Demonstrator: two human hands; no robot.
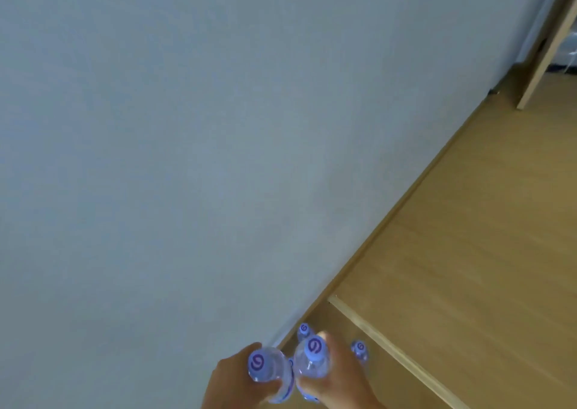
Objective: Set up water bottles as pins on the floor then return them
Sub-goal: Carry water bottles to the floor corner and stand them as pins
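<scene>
Both wrists are cut off by the bottom edge. One upright bottle (pixel 268 367) is gripped by the left hand (pixel 232 383), another (pixel 312 360) by the right hand (pixel 338 377); caps face the camera. Two more bottles (pixel 359 350) stand partly hidden on the floor (pixel 468 268).

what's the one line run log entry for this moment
left hand: grips bottle | right hand: grips second bottle | two more bottles standing on floor

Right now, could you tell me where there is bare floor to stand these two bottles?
The wood floor right of the raised wooden edge is bare up to the door frame. It is crowded by the wall, where standing bottles sit beneath the left hand and right hand.
</scene>
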